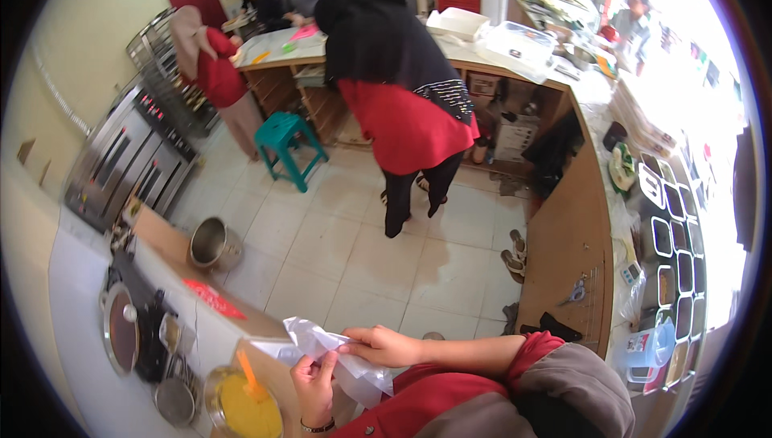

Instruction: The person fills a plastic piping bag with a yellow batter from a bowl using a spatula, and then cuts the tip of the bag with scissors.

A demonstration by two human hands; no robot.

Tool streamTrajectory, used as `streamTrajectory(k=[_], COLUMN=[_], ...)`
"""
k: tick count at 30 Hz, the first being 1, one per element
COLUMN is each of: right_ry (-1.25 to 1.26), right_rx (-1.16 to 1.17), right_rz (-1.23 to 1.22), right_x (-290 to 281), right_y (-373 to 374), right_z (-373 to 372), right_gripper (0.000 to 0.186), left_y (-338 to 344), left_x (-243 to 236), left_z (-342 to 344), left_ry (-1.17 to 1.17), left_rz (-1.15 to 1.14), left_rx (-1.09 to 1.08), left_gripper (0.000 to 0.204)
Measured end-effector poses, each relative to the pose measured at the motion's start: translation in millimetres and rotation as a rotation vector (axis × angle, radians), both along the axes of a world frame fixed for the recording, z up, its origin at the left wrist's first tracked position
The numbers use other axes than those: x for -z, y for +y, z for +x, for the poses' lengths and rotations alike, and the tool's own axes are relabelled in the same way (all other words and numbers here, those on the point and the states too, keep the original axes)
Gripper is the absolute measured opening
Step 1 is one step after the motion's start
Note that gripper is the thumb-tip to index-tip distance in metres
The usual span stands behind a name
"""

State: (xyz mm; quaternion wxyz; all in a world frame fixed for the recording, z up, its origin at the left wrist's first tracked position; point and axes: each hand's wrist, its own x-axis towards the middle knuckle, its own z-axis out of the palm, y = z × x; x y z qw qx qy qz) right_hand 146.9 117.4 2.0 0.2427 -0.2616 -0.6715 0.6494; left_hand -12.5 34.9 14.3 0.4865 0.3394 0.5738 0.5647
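Note:
At the lower middle, both hands pinch a thin, whitish, translucent plastic bag (366,375). My left hand (315,382), with a dark bracelet at its wrist, closes its thumb and fingers on the bag's edge. My right hand (382,346) reaches in from the right and grips the bag beside it. Part of the bag sticks up past the fingertips, and the rest hangs below against my red top. Left of my left hand stands a metal bowl (211,407) of smooth yellow mixture (245,410). An orange spatula (251,378) leans in it.
A lidded pan (121,329) and a small saucepan (174,400) are at left. A steel pot (215,245) and green stool (283,145) stand on the tiled floor. Several people work along the far counter, one (402,100) standing mid-room. Trays of containers (675,253) line the right counter.

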Motion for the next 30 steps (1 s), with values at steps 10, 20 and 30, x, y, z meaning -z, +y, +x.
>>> streamTrajectory(k=[10,20,30], right_ry=[-0.114,0.353,-0.277], right_rx=[0.41,1.077,0.95], right_rz=[0.306,-0.223,0.314], right_x=[16,9,-3], right_y=[33,29,-7], right_z=[87,136,171], right_gripper=[0.065,0.02,0.015], left_y=[113,155,204], left_x=[41,31,59], left_z=[100,134,89], left_ry=[-0.09,0.158,-1.085], left_rz=[0.051,0.192,-0.601], left_rx=[0.144,0.513,0.744], left_gripper=[0.014,0.015,0.028])
